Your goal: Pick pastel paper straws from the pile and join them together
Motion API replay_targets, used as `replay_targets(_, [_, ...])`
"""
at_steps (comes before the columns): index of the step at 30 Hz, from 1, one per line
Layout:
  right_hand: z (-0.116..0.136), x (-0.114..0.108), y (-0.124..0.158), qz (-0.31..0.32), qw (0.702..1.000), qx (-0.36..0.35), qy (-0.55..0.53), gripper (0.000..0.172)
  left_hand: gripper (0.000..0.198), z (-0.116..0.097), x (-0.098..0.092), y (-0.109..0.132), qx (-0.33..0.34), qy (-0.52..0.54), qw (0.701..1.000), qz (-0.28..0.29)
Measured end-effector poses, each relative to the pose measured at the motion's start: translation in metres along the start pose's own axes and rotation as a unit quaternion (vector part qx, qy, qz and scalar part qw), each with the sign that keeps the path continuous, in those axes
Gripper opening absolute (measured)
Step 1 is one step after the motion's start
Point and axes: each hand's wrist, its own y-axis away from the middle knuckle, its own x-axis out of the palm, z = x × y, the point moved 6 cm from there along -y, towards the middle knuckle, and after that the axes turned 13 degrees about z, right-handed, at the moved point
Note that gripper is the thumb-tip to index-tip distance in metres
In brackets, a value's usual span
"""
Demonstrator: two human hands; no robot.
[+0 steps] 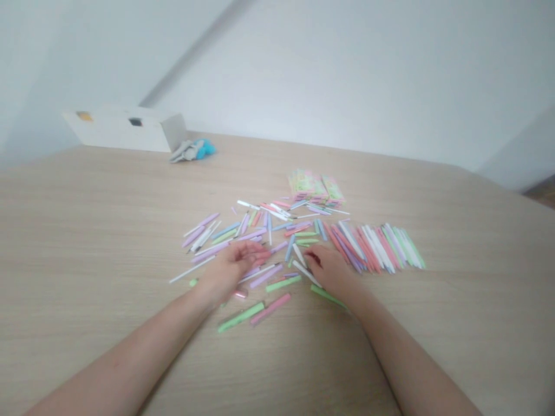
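A scatter of pastel pens and pen parts (pixel 243 237), purple, pink, green, white and blue, lies across the middle of the wooden table (pixel 87 231). My left hand (pixel 234 266) rests on this scatter with its fingers stretched over a pink piece. My right hand (pixel 327 266) is curled, and a white pen (pixel 306 271) runs under its fingers. To the right of that hand a neat row of pens (pixel 375 245) lies side by side.
A stack of colourful packets (pixel 316 188) sits behind the pens. A white cardboard box (pixel 125 130) stands at the far left, with a grey and blue cloth-like object (pixel 193 150) beside it. White walls rise behind the table.
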Motion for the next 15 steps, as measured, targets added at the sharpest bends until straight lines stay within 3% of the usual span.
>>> replay_targets(5, [-0.015,-0.005,-0.008,-0.079,0.996,0.006,0.034,0.033,0.015,-0.004,0.001,-0.001,0.01,-0.054,0.999,-0.001])
replay_targets(8, [-0.021,-0.002,-0.015,-0.065,0.995,0.024,0.066,0.038,0.017,-0.005,0.0,-0.001,0.016,-0.087,0.996,-0.001])
replay_targets(15, [-0.02,0.001,-0.016,-0.031,0.996,0.039,0.079,0.031,0.025,-0.005,0.001,-0.003,0.04,-0.078,0.996,0.02])
